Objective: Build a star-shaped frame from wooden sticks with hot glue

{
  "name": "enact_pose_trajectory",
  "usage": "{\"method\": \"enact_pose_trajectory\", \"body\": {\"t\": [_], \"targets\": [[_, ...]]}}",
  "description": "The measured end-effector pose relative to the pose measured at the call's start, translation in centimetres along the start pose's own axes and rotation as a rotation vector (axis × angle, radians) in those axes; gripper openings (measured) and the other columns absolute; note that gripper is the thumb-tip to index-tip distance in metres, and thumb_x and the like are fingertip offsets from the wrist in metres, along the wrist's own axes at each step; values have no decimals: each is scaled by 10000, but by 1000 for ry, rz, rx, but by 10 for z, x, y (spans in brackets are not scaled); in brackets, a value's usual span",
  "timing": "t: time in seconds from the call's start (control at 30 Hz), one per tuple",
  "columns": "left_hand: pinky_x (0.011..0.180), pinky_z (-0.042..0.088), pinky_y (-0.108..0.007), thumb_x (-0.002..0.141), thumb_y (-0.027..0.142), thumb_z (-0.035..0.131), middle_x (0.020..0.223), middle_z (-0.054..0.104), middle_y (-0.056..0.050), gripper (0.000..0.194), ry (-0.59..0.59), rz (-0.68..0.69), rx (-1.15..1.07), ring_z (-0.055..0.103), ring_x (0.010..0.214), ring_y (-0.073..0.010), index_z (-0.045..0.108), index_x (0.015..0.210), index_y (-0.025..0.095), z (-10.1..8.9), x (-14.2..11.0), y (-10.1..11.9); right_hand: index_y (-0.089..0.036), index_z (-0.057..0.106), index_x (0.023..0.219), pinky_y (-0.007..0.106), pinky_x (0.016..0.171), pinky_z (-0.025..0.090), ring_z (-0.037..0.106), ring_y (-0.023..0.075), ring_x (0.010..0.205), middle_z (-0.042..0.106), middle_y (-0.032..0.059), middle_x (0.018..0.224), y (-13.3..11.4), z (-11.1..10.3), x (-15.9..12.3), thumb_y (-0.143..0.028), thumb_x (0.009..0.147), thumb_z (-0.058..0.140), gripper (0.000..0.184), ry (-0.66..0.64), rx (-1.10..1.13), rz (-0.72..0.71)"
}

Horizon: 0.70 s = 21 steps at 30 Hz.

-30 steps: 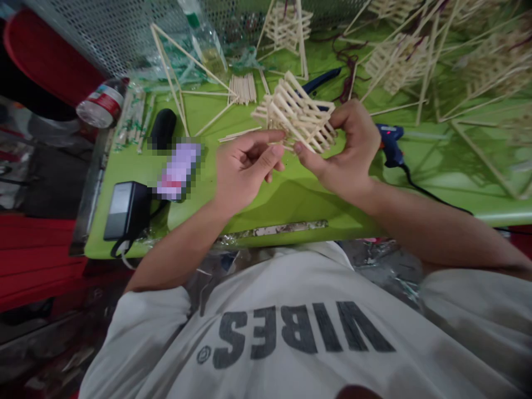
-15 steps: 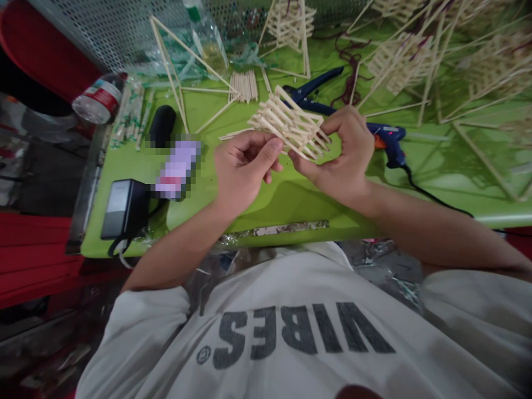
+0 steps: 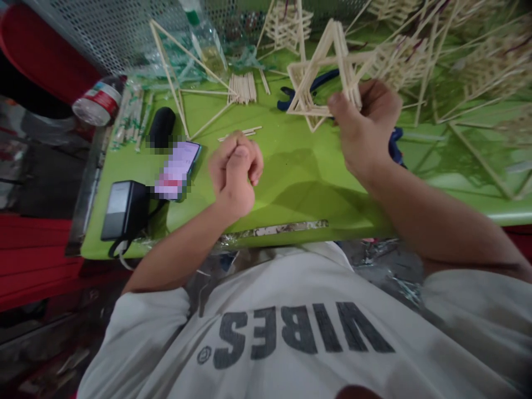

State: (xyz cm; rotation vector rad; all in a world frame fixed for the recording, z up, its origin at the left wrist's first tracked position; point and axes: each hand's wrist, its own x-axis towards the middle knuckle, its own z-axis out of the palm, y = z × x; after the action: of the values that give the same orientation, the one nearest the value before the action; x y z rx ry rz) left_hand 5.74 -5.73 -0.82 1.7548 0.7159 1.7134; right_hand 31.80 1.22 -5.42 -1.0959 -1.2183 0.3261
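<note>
My right hand (image 3: pixel 368 130) grips a star-shaped frame of stacked wooden sticks (image 3: pixel 305 83) by its right side. The frame is raised above the table and tilted so its open star outline faces me. My left hand (image 3: pixel 236 169) is closed over the table, thumb laid across curled fingers, apart from the frame. Whatever is inside those fingers, if anything, is hidden. A few loose sticks (image 3: pixel 249 132) lie just behind it. Beyond the star are dark blue cutters (image 3: pixel 286 100), partly covered by it. A blue glue gun (image 3: pixel 397 147) shows partly behind my right wrist.
The green table (image 3: pixel 274 191) bears a bundle of short sticks (image 3: pixel 243 88), a triangular stick frame (image 3: pixel 183 88), a phone (image 3: pixel 178 169), a black power adapter (image 3: pixel 124 210) and a black cylinder (image 3: pixel 162 126). Bottles stand at the back left. Several finished stick lanterns (image 3: pixel 405 61) crowd the right.
My right hand has lifted the stick frame up and to the right, turning it to show its star outline. My left hand has let go of it, moved slightly left and closed.
</note>
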Motion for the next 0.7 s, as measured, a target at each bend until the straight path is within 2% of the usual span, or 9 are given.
{"method": "enact_pose_trajectory", "body": {"t": [0.13,0.23,0.3,0.4,0.57,0.7], "targets": [[492,352,-374,1262,574,612,555,496,29,622,-109,-8,12,462,448,-153,524,720,285,-7,-3,3,-370,521,814,495,696,435,393,243,707,541,-6,731,-10,3,-12,-1072,763,904,802,-23,3,4],[549,438,-376,1255,602,625,655,655,7,557,-137,10,143,579,542,-161,669,791,295,-11,-2,2,-372,515,817,494,688,468,341,231,699,490,-20,727,-18,6,-19,-1074,723,930,820,-23,30,-2],[580,482,-384,1232,636,649,750,738,-21,488,-155,71,278,617,607,-175,759,899,298,-12,0,-3,-370,512,824,496,713,488,308,221,699,448,-34,729,-18,7,-19,-1056,723,947,819,-15,60,-27],[647,541,-367,1234,572,660,896,816,-44,376,-171,149,375,667,697,-173,830,1055,287,-13,2,-11,-363,521,842,500,764,488,293,220,712,429,-35,757,-15,7,-19,-981,769,979,773,-24,84,-69],[791,631,-374,1176,545,770,1161,868,-64,258,-161,169,259,754,854,-178,866,1236,313,-15,4,-12,-355,501,875,481,730,439,318,223,716,446,-26,783,-22,10,-27,-972,799,956,770,-36,49,-88],[751,649,-352,1168,554,808,1023,864,-26,256,-141,39,172,782,843,-178,876,1278,333,-12,0,-12,-342,535,933,486,760,482,427,234,761,521,-7,830,-35,13,-41,-1006,800,926,781,-70,29,-132]]}}
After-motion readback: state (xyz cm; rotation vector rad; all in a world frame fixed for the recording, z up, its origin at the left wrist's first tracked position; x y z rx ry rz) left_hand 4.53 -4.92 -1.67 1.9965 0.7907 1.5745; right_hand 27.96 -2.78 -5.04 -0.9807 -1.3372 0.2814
